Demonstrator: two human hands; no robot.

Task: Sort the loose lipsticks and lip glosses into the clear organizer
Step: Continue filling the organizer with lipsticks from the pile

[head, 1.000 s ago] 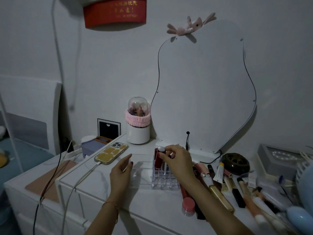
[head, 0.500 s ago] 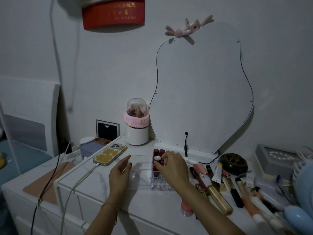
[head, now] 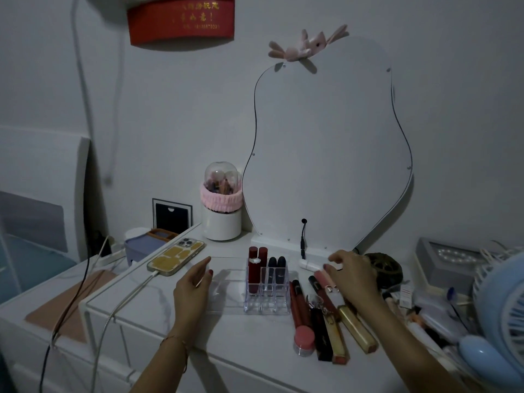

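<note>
The white dresser top [head: 249, 344] carries everything; take the clear organizer [head: 266, 282] near its middle as the landmark. Left of the organizer, the left hand [head: 192, 285] rests with fingers loosely spread, holding nothing, just beside a low clear tray. Right of the organizer the loose lipsticks and glosses [head: 320, 310] lie in a row, ends pointing roughly toward the mirror. The right hand [head: 351, 276] hovers over the far end of that row, fingers curled down toward a pink tube [head: 323, 276]; whether it has hold of it I cannot tell. Four tubes already stand in the organizer's back slots. Best to pinch one tube near its cap, lift it clear of its neighbours, turn it upright and lower it straight into a free front slot, with the left hand steadying the organizer.
</note>
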